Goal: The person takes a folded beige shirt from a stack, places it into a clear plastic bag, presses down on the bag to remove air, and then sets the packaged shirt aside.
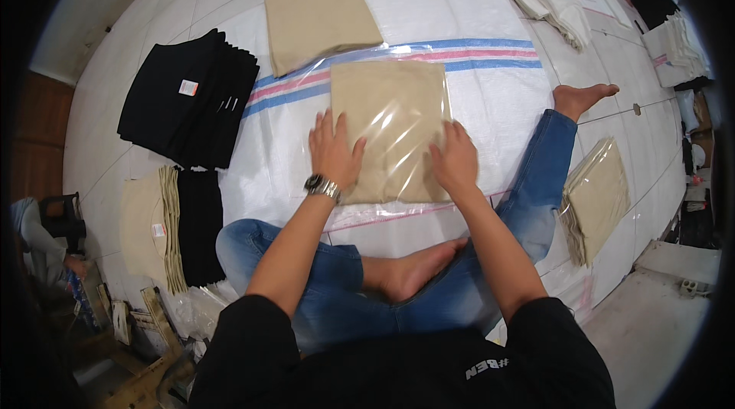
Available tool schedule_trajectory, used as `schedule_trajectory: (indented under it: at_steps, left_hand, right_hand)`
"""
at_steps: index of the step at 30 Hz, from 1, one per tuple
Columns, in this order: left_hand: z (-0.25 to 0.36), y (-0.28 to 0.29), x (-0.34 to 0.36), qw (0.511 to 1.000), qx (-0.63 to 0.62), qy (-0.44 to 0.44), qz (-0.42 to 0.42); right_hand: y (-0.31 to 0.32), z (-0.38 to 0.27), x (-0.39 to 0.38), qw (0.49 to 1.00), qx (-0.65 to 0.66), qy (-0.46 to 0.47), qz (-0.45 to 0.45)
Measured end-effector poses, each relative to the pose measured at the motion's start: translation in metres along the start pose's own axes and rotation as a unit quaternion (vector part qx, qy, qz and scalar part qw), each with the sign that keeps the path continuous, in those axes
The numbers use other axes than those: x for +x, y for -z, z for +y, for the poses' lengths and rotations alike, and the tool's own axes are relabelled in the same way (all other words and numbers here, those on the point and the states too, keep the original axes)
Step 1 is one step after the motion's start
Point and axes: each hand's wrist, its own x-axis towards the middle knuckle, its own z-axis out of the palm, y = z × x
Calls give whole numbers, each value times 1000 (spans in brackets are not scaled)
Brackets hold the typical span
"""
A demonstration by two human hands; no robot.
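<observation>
In the head view, the tan folded cloth in clear film [392, 127] lies centrally on the white striped sheet [272, 150]. The left hand [335, 155] and right hand [457, 159] rest at its left and right edges, each grip open, apparently clasping nothing. The step looks like smoothing; the next move calls for even, light pressure.

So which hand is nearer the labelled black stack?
Left: your left hand lies to the right of the black stack; your right hand is farther right, across the bagged tan cloth.
</observation>
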Motion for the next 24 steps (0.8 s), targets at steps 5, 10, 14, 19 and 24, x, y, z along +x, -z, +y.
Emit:
schedule_trajectory:
  at_steps: [5, 10, 14, 19, 24]
  left_hand:
    - [20, -33, 102, 999, 29, -44, 8]
    - [10, -65, 111, 996, 72, -33, -49]
    - [3, -64, 101, 993, 72, -73, -61]
    - [13, -2, -9, 974, 35, -189, -117]
    - [-7, -17, -38, 954, 63, -263, -130]
  right_hand:
    - [-48, -49, 102, 993, -85, 72, 40]
    - [-78, -26, 120, 990, -104, 88, 39]
    - [-79, -12, 116, 990, -93, 103, 13]
    - [-12, -23, 11, 981, -95, 171, -18]
    - [-24, 4, -24, 964, -75, 239, -87]
